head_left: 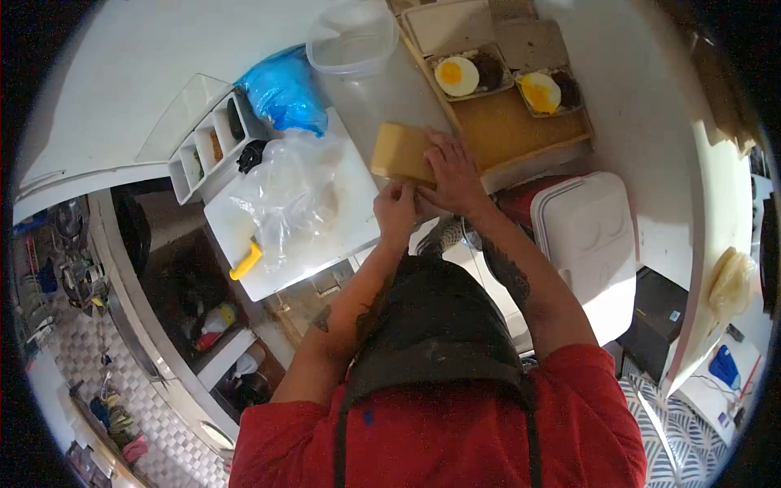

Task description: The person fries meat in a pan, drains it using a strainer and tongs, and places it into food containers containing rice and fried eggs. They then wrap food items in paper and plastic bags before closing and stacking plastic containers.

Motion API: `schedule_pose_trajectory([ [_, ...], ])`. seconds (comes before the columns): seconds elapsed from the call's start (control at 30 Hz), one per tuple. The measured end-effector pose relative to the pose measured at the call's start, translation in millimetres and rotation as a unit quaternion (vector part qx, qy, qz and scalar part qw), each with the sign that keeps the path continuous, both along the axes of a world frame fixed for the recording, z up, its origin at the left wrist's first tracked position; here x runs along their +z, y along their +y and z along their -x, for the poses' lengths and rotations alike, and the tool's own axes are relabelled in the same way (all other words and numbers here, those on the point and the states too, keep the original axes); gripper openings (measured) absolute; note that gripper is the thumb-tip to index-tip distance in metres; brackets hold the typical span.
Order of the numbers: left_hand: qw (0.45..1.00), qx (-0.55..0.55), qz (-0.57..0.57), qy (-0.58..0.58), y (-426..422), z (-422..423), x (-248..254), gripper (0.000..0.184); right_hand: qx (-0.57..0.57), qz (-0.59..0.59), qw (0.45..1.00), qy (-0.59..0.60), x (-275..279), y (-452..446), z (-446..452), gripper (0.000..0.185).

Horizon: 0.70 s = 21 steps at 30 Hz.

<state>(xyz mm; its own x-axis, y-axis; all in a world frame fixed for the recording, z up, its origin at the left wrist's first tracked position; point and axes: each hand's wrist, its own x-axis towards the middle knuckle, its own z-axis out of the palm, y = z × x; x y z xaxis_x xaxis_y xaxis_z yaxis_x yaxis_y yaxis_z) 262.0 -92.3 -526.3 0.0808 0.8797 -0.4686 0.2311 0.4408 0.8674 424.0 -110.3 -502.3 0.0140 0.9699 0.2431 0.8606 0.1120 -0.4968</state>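
A closed brown cardboard takeout box (403,150) sits on the counter in front of me. My left hand (395,210) pinches the box's near edge with bent fingers. Over its right side lies my right hand (455,175), fingers wrapped on the lid and side, gripping it. Two open takeout boxes stand farther back on a wooden board (508,130). One holds a fried egg (456,76) beside dark food, and the other a fried egg (541,93) with a spread yolk and dark food. The food in the closed box is hidden.
Left of my hands, a clear plastic bag (293,191) covers much of a white cutting board (232,220), near a yellow handle (246,261). Behind are a blue bag (285,88), a clear plastic tub (351,61) and a condiment holder (189,175). A white-lidded cooler (587,244) stands at right.
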Motion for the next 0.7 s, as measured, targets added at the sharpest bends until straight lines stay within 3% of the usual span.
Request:
schedule_pose_trajectory([
  [0.1, 0.999, 0.018, 0.022, -0.025, 1, -3, 7, 0.026, 0.071, -0.068, 0.995, 0.026, 5, 1, 2, 0.044],
  [0.2, 0.996, -0.02, -0.062, 0.06, 2, 1, -2, 0.026, 0.068, -0.063, 0.995, -0.03, -11, -2, 6, 0.033],
  [0.3, 1.0, 0.004, -0.004, -0.02, 0, 4, -10, 0.025, 0.074, -0.065, 0.995, 0.006, -6, -1, 5, 0.028],
  [0.4, 0.999, -0.021, -0.026, -0.024, -3, 8, -15, 0.023, 0.08, -0.05, 0.995, 0.031, -9, -3, 3, 0.023],
  [0.5, 0.997, -0.042, 0.013, -0.057, -3, 9, 10, 0.02, 0.083, -0.033, 0.995, 0.037, -8, -4, 2, 0.021],
  [0.7, 0.995, -0.06, 0.04, -0.064, -4, 15, -1, 0.017, 0.107, -0.052, 0.993, 0.026, -13, -4, 0, 0.022],
])
